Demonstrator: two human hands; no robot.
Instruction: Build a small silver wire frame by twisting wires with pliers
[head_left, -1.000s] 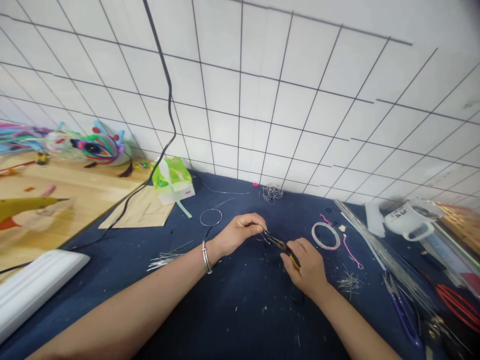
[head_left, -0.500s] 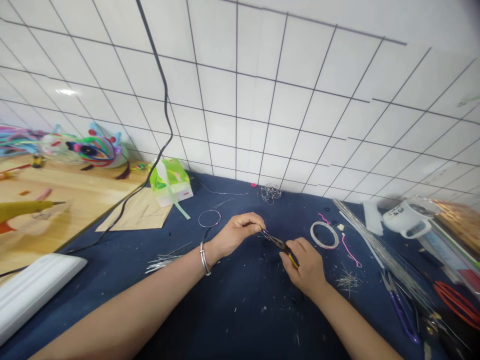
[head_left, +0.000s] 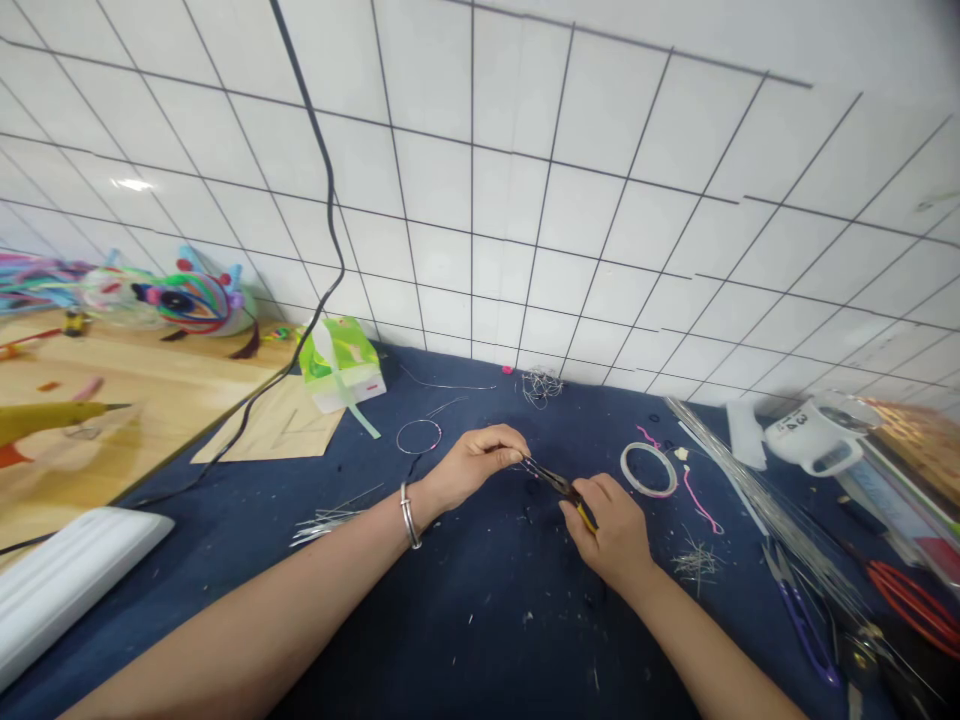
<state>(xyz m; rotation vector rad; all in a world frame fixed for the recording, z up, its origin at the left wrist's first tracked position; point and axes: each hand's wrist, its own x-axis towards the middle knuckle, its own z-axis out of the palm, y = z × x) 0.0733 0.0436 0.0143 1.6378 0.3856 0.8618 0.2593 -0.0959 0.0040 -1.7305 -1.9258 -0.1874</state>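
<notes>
My left hand [head_left: 486, 460] pinches a small wire piece between thumb and forefinger; its exact shape is too small to make out. Wrapped around yellow-and-black handles, my right hand [head_left: 611, 525] grips a pair of pliers [head_left: 553, 481]. The jaws point left and meet the wire piece right beside my left fingertips. Behind my left wrist lies a thin wire ring [head_left: 419, 436] with pink wrapping. A roll of tape [head_left: 649, 470] and a pink twisted cord [head_left: 703, 503] are to the right of my right hand.
Cut wire pieces [head_left: 697, 564] and a long wire bundle [head_left: 757, 490] lie right, near purple-handled snips [head_left: 806, 625] and a white mug [head_left: 814, 435]. A wire tangle [head_left: 541, 386] rests by the wall. Left are a green tissue pack [head_left: 341, 360], a black cable [head_left: 330, 190] and a yellow glue gun [head_left: 52, 415].
Almost nothing differs. The pliers' jaws shift very slightly at the left fingertips; both hands keep their hold and place.
</notes>
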